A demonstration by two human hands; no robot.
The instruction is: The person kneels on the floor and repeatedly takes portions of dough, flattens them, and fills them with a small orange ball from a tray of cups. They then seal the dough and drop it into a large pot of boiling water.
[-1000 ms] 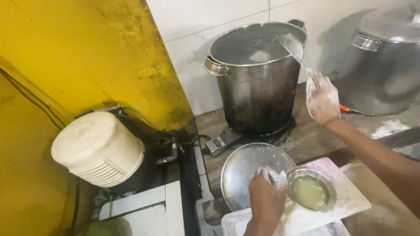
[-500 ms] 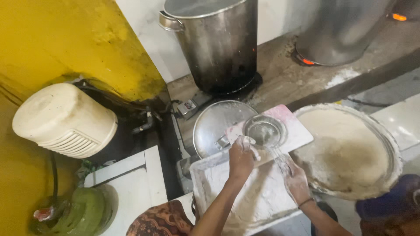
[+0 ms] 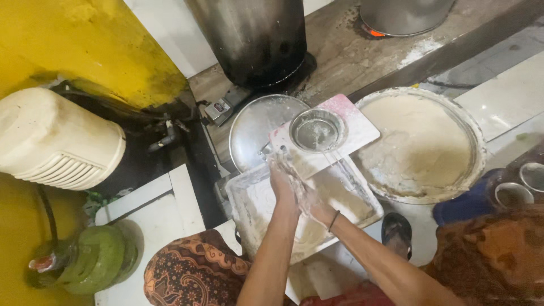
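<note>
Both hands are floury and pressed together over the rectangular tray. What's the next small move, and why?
Probably keep rubbing the left hand against the right hand directly above the rectangular tray, letting the residue fall there. Both hands look coated in white flour or batter and touch each other, and the small metal bowl on the pink board looks nearly empty.

Both hands, left hand point(image 3: 283, 184) and right hand point(image 3: 315, 205), are meeting over a rectangular tray point(image 3: 249, 209). A small metal bowl point(image 3: 317, 131) is sitting on a cutting board point(image 3: 357, 127) behind the tray, with a pot lid point(image 3: 255, 127) lying to its left and a wide basin of batter point(image 3: 419, 147) lying to its right.
</note>
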